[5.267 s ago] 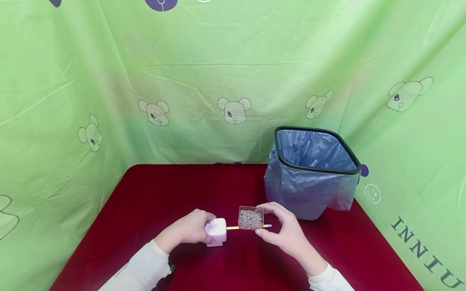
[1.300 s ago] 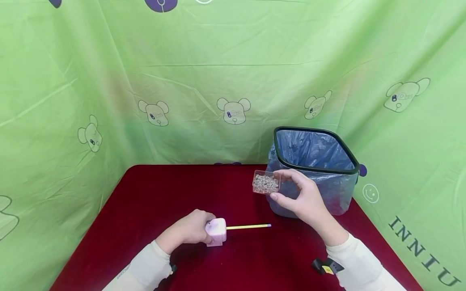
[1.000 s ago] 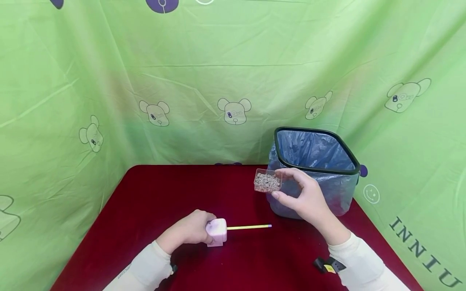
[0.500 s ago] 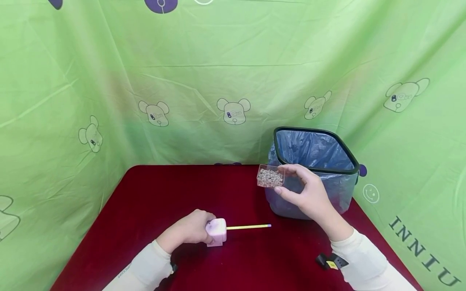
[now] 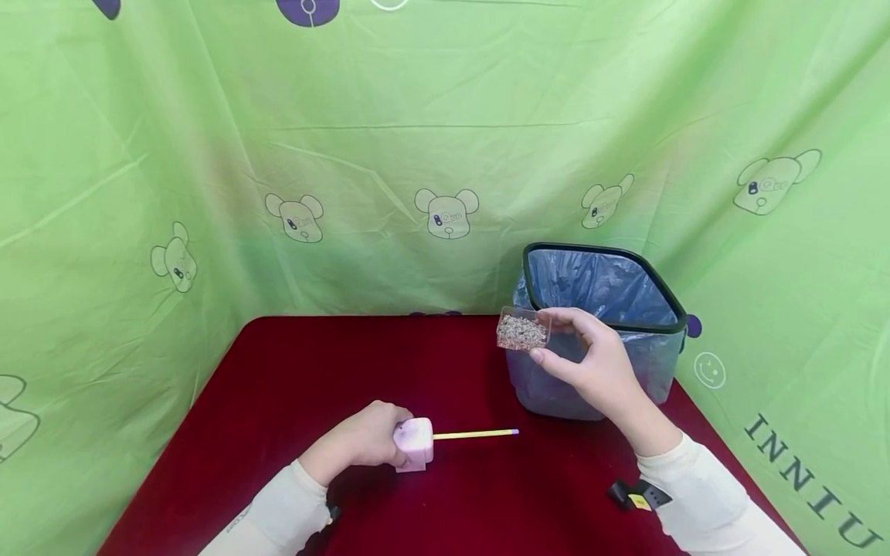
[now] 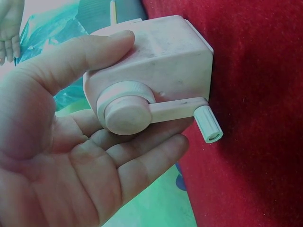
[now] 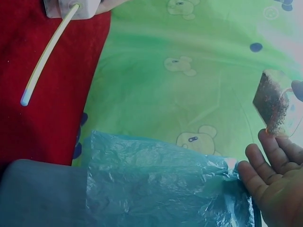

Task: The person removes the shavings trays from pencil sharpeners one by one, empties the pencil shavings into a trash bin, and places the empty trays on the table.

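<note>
My left hand (image 5: 371, 436) grips a pale pink crank pencil sharpener (image 6: 156, 61) on the red table. Its handle (image 6: 175, 111) faces the camera in the left wrist view. A yellow pencil (image 5: 476, 434) sticks out of the sharpener's far side, its purple end pointing right. My right hand (image 5: 601, 371) pinches a small clear shavings tray (image 5: 524, 330) between thumb and fingers. Greyish shavings fill much of the tray, which hangs in the air at the bin's near left side, in front of the rim. In the right wrist view the tray (image 7: 272, 101) is partly cut off.
A grey bin with a dark rim (image 5: 650, 266) and a bluish plastic liner (image 5: 591, 278) stands at the table's back right. The red cloth (image 5: 334, 363) covers the table. A green printed curtain (image 5: 389, 154) surrounds the table's back and sides.
My right hand has lifted the shavings tray from beside the pencil, then up and right towards the bin, still drifting that way over the last second. The left hand and sharpener stay put.
</note>
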Action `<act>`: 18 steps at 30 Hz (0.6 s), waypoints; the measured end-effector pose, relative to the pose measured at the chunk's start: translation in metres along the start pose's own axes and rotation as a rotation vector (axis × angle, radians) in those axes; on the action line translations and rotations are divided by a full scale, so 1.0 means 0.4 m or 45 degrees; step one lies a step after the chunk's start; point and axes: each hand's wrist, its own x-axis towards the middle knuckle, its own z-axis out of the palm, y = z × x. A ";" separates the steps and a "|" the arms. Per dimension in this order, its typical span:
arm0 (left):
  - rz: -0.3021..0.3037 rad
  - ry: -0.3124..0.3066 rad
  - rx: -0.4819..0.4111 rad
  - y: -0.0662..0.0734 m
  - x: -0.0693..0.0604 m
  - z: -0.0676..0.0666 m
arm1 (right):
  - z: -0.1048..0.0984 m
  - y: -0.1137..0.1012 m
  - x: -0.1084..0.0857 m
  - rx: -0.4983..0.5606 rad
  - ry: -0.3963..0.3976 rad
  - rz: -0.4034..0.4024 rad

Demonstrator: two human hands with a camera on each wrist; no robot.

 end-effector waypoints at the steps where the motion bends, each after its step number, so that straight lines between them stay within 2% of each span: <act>1: 0.000 0.002 -0.002 0.000 0.000 0.000 | -0.001 0.000 0.001 0.004 0.004 -0.005; 9: -0.015 -0.010 0.004 -0.004 -0.001 0.001 | -0.007 -0.005 0.010 0.007 0.010 -0.008; 18: 0.003 -0.009 0.008 -0.005 0.002 0.004 | -0.019 -0.014 0.020 0.023 0.043 -0.030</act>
